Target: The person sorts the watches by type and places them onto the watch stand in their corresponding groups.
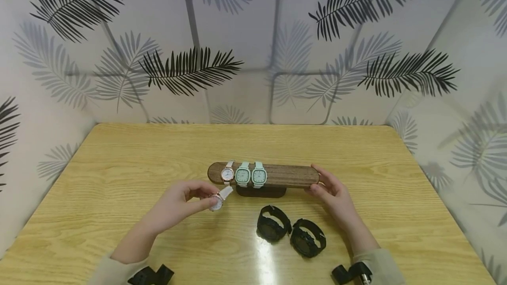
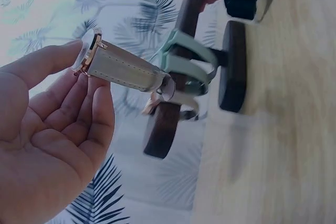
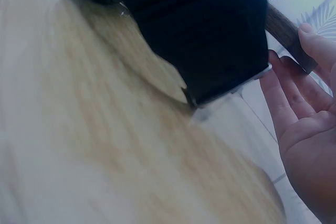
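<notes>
My left hand pinches a wristwatch by its case, between thumb and fingers. This watch has a rose-gold rim, and its pale strap points toward the display stand. The stand's dark wooden bar sits on a short base. Around the left part of the bar are a white-strapped watch and two mint-green square watches, one beside the other. At the bar's right end, my right hand grips it with thumb and fingers.
Two black watches, one left of the other, lie on the wooden table in front of the stand. A black strap fills much of the right wrist view. A leaf-patterned backdrop rises behind the table.
</notes>
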`<state>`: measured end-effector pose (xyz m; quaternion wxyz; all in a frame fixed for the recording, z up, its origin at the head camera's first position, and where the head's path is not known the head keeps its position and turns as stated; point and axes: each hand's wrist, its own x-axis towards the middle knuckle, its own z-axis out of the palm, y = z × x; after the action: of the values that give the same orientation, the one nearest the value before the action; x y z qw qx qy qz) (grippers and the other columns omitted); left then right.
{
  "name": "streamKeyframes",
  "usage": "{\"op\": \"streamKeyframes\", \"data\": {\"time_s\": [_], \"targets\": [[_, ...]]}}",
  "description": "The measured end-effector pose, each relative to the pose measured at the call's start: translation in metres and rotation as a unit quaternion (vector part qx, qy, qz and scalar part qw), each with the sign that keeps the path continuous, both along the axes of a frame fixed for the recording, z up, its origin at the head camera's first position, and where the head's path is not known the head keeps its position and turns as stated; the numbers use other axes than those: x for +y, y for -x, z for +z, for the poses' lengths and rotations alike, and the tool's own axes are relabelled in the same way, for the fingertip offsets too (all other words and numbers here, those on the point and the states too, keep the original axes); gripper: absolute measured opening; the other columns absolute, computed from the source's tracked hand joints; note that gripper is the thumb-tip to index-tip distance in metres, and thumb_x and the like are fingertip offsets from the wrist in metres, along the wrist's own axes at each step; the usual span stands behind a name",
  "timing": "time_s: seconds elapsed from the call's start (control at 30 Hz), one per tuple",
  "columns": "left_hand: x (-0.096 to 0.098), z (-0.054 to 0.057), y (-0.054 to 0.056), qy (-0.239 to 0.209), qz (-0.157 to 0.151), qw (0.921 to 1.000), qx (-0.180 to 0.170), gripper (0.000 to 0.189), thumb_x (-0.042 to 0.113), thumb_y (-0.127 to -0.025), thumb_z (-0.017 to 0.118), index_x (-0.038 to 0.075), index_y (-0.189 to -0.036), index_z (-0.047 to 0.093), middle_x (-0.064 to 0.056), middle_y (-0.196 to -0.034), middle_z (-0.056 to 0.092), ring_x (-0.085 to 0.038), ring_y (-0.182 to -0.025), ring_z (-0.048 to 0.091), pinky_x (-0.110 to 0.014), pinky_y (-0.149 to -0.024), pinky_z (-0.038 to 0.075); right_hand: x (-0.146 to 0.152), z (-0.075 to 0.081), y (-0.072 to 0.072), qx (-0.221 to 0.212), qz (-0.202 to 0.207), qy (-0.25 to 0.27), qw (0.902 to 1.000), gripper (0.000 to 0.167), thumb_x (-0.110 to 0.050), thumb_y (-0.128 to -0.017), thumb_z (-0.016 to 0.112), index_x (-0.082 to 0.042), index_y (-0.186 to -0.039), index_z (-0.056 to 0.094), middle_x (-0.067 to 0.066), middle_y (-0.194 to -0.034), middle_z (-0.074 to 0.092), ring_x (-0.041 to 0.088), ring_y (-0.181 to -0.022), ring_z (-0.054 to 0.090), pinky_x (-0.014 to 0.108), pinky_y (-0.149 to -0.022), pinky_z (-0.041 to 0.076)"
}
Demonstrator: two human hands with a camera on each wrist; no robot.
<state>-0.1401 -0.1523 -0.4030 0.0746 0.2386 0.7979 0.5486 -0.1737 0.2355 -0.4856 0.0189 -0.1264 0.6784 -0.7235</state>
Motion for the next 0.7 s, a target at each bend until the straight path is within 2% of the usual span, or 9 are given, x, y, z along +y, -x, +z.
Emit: {"op": "streamKeyframes", "data": {"time_s": [0.17, 0.33, 0.47, 0.6, 0.7], "targets": [[-0.014, 0.010, 0.002, -0.023, 0.051, 0.9977, -0.039, 0.021, 0.016, -0.090, 0.068, 0.004, -0.106, 0.067, -0.008, -0.095, 0.067, -0.019, -0.085, 0.064, -0.030, -0.076, 0.055, 0.000, 0.000, 0.000, 0.000, -0.002, -0.006, 1.0000, 0.053, -0.001, -0.095, 0.057, -0.003, -0.145, 0.039, 0.016, -0.136, 0.049, 0.021, -0.108, 0.061, 0.039, -0.090, 0.052], [-0.023, 0.014, 0.008, -0.049, 0.113, 0.9898, -0.071, 0.030, 0.021, -0.092, 0.066, -0.002, -0.112, 0.064, -0.010, -0.100, 0.066, -0.017, -0.089, 0.064, -0.027, -0.081, 0.054, 0.002, -0.001, 0.001, 0.010, 0.002, -0.012, 0.9999, 0.053, -0.001, -0.095, 0.056, -0.003, -0.145, 0.038, 0.014, -0.134, 0.050, 0.019, -0.108, 0.061, 0.037, -0.089, 0.053], [-0.025, 0.014, 0.013, -0.068, 0.154, 0.9823, -0.083, 0.037, 0.024, -0.092, 0.066, -0.004, -0.116, 0.062, -0.007, -0.103, 0.065, -0.015, -0.093, 0.062, -0.024, -0.087, 0.050, 0.002, -0.003, 0.002, 0.019, 0.008, -0.009, 0.9998, 0.052, 0.000, -0.095, 0.055, -0.002, -0.145, 0.038, 0.010, -0.133, 0.052, 0.018, -0.108, 0.061, 0.036, -0.089, 0.052], [-0.024, 0.010, 0.019, -0.073, 0.187, 0.9751, -0.094, 0.040, 0.026, -0.093, 0.065, -0.004, -0.119, 0.061, -0.005, -0.103, 0.065, -0.015, -0.094, 0.060, -0.027, -0.089, 0.050, 0.001, -0.002, 0.002, 0.014, 0.006, -0.002, 0.9999, 0.052, 0.001, -0.095, 0.056, -0.002, -0.144, 0.038, 0.010, -0.132, 0.052, 0.020, -0.106, 0.062, 0.038, -0.089, 0.053], [-0.022, 0.005, 0.025, -0.083, 0.198, 0.9708, -0.108, 0.038, 0.021, -0.093, 0.064, -0.006, -0.120, 0.060, -0.005, -0.102, 0.065, -0.013, -0.092, 0.060, -0.028, -0.088, 0.050, 0.001, -0.002, 0.002, 0.009, 0.002, 0.000, 1.0000, 0.052, 0.000, -0.095, 0.056, -0.002, -0.144, 0.038, 0.012, -0.132, 0.052, 0.022, -0.106, 0.062, 0.039, -0.089, 0.052]]}}
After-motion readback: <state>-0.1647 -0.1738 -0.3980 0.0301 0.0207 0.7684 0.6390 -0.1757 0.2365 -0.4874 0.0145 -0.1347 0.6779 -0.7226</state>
